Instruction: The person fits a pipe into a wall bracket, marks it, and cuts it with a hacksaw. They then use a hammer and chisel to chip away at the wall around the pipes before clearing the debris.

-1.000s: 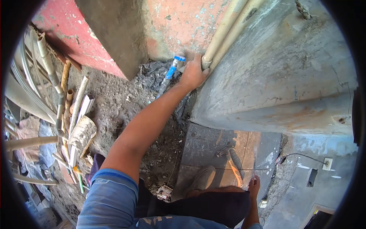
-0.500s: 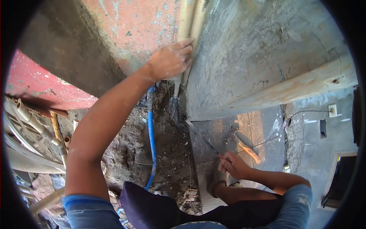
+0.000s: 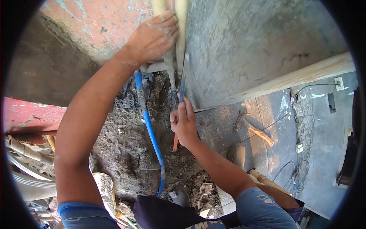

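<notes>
My left hand (image 3: 158, 37) is closed around an upright cream-coloured pipe (image 3: 159, 6), its fingers wrapped over the pipe's front. A second cream pipe (image 3: 182, 32) runs right beside it, close to the grey wall corner. My right hand (image 3: 185, 124) grips a long, thin metal tool (image 3: 184, 74) with a red end (image 3: 175, 143) showing below the fist. The tool points upward, its tip near the second pipe and the wall. Below my left hand, the narrower lower pipe (image 3: 171, 78) runs down into the dug soil.
A blue hose (image 3: 151, 135) curves down over the broken soil (image 3: 126, 152). On the dark floor tiles at right lies a hammer with an orange handle (image 3: 262, 136). The grey wall (image 3: 251, 49) rises close on the right. Pipes and clutter (image 3: 28, 152) fill the lower left.
My right hand has moved left and up from over the floor tiles, turning the tool upright near the pipes. My left hand stays on the pipe; the view has shifted.
</notes>
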